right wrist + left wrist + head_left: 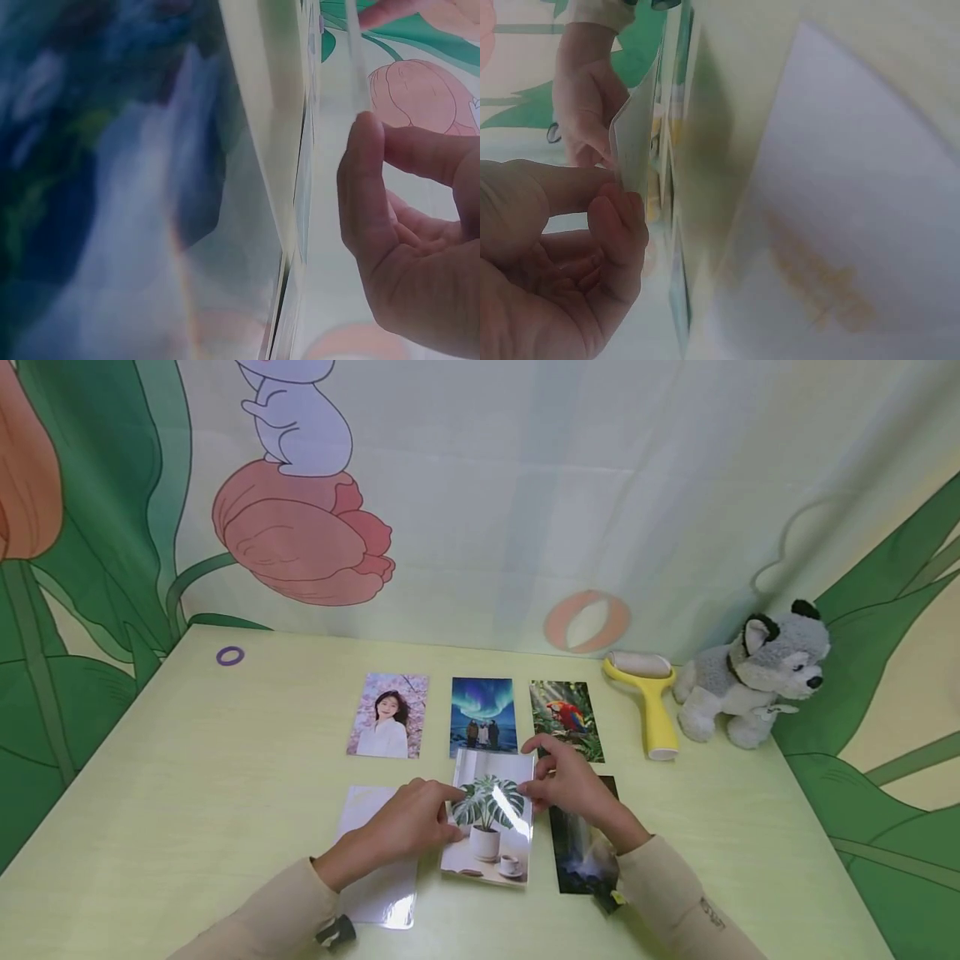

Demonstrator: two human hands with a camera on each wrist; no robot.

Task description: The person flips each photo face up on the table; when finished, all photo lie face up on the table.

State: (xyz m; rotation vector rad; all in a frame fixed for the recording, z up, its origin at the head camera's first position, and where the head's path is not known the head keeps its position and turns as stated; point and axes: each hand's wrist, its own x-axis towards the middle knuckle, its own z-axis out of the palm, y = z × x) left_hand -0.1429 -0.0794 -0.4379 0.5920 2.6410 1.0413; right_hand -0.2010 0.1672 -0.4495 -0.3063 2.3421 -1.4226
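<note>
Both hands hold a glossy photo (486, 843) of a potted monstera plant and a cup, tilted a little above the table in the head view. My left hand (405, 828) pinches its left edge between thumb and fingers. At the right edge, my right hand (576, 787) pinches it the same way. The left wrist view shows the photo (635, 135) nearly edge-on, off the surface. Under the left forearm lies a pale glossy sheet (390, 893), partly covered. A dark waterfall photo (573, 852) lies beneath the right wrist, also partly hidden.
Along the back lie a portrait photo (386, 727), an aurora photo (483, 710) and a parrot photo (547, 693). A yellow-handled roller (658, 718) and a grey plush dog (750, 677) are at the right. A purple ring (220, 657) lies far left.
</note>
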